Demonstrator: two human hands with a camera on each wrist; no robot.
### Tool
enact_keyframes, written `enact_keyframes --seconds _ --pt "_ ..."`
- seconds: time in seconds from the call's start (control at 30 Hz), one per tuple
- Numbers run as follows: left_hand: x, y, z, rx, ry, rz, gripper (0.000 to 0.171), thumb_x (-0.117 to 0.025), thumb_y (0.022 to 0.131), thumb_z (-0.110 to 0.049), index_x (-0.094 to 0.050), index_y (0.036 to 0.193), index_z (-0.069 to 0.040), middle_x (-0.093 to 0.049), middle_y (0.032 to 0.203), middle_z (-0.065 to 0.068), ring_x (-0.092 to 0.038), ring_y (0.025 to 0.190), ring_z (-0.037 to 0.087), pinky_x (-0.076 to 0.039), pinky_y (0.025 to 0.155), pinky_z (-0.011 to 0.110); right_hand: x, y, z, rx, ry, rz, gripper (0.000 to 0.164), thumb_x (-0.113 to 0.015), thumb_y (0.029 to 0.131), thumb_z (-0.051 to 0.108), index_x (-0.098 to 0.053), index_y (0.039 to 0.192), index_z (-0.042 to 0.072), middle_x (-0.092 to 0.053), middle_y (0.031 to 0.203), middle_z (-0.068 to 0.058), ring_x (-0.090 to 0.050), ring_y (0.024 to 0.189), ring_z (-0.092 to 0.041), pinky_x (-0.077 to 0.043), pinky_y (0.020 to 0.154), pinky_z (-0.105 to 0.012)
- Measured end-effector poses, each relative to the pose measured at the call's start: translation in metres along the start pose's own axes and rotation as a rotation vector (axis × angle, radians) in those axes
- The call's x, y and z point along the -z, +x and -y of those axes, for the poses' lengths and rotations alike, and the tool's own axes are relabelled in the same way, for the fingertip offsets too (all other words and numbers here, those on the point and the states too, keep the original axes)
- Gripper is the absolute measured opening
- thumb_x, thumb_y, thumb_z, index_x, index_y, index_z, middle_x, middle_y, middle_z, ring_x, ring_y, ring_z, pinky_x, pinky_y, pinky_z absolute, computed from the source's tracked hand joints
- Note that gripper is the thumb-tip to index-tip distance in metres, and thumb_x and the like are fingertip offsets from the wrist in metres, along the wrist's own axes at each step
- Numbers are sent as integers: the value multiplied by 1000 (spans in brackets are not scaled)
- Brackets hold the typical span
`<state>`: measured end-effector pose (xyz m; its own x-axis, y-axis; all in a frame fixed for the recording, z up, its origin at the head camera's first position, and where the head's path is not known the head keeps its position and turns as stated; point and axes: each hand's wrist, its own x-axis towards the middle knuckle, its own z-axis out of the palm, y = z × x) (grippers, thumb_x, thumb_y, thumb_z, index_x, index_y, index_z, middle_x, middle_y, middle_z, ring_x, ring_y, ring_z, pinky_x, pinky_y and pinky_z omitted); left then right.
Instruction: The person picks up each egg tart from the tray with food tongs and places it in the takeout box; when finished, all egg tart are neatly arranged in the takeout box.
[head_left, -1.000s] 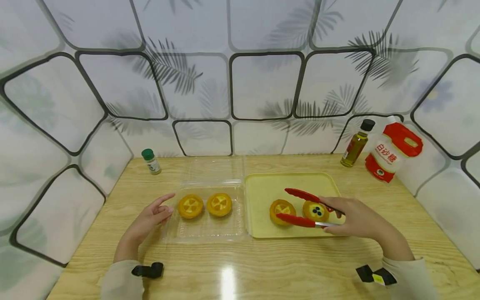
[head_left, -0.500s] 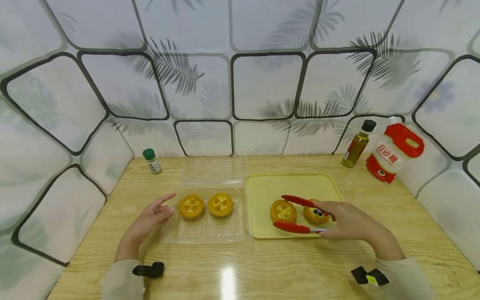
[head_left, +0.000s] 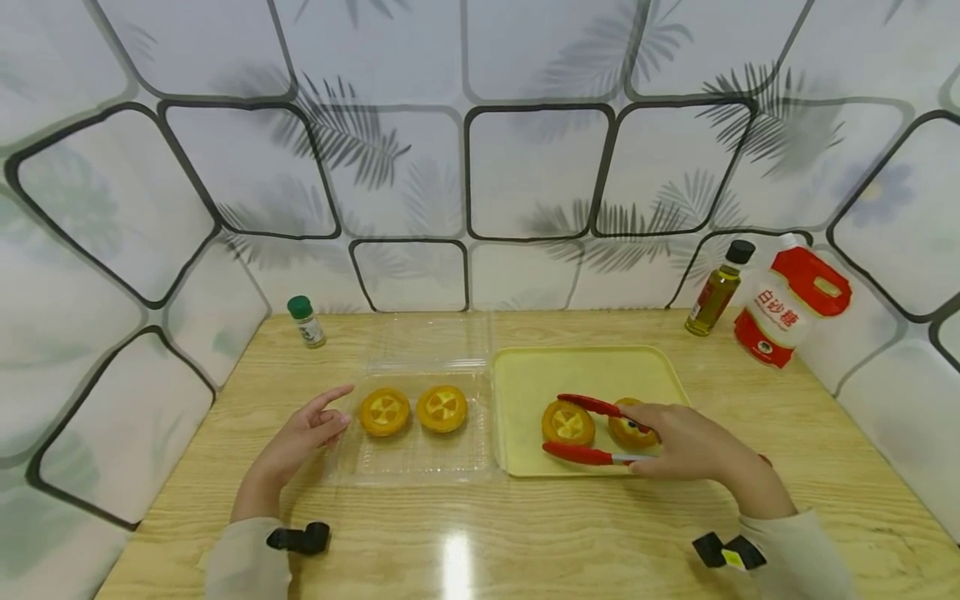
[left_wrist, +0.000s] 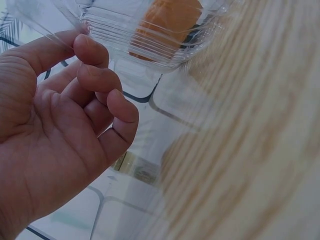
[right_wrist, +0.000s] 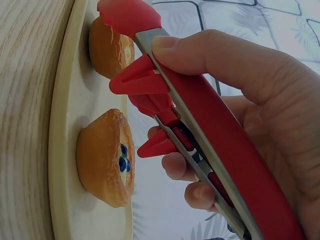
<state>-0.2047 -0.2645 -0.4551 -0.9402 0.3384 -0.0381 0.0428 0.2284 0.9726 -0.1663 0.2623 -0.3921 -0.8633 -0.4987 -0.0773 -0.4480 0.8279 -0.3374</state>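
My right hand [head_left: 690, 446] grips red-tipped tongs [right_wrist: 220, 140]. Their jaws stand apart, one on the far side and one on the near side of a fruit-topped tart [head_left: 568, 423] on the yellow tray [head_left: 540, 362]. Beneath the tongs and fingers, partly covered, sits a blueberry-topped tart [right_wrist: 102, 157]. At the left edge of a clear plastic container [head_left: 420, 462], my left hand [head_left: 300, 437] holds the rim between thumb and curled fingers, best seen in the left wrist view. Two more tarts lie inside it, a left tart [head_left: 385, 412] and a right tart [head_left: 442, 409].
The container's clear lid [head_left: 427, 340] lies open toward the wall. A green-capped shaker [head_left: 307, 322] stands at the back left. An oil bottle [head_left: 714, 292] and a red-and-white sugar bag [head_left: 787, 304] stand at the back right. Patterned walls enclose the wooden table [head_left: 375, 542].
My right hand has moved left with the tongs, whose jaws now straddle the fruit-topped tart on the tray. The blueberry-topped tart is more covered. My left hand stays at the container's edge.
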Motion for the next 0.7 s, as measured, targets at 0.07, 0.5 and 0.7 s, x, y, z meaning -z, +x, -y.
enact_keyframes --seconds 0.07,0.5,0.7 --pt "0 0 0 2 4 3 56 -50 99 -17 -25 147 0 -48 74 -6 -43 66 10 -40 63 27 -1 0 -1 -5 4 -2 71 -78 75 33 -52 132 0 -58 125 -17 -57 111 -34 -46 89 -51" --pt "0 1 -1 13 4 5 57 -51 99 -18 -25 147 0 -48 74 -5 -43 66 10 -41 63 28 -5 -1 -6 51 3 -37 64 -77 78 31 -56 130 1 -60 121 -16 -61 105 -30 -49 84 -48" --pt "0 2 0 11 -3 7 57 -51 99 -18 -25 147 0 -48 74 -6 -43 66 9 -41 63 28 -7 -3 -9 65 5 -58 63 -78 77 29 -56 129 1 -62 120 -15 -62 102 -27 -50 82 -46"
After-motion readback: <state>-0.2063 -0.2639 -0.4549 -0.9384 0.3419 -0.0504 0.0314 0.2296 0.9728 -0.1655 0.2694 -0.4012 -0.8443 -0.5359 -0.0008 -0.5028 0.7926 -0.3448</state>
